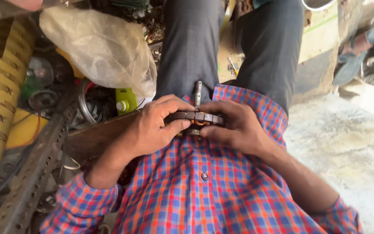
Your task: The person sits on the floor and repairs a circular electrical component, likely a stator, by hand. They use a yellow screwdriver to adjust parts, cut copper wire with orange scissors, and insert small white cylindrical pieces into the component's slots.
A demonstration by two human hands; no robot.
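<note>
Nearest, a plaid shirt [204,195] fills the lower frame; against its hem both hands clamp a motor stator [195,118], braced on the lap so it cannot turn; left hand [152,128] curls over its left rim, thumb beneath; right hand [234,125] cups the right rim; farther left, a clear plastic bag [100,47] rests on scrap; a perforated steel angle [31,173] leans near left.

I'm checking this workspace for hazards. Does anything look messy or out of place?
Yes. Left of the hands, which grip a metal ring, parts, wires and a plastic bag lie heaped together, with a perforated metal bar slanting across them.
</note>
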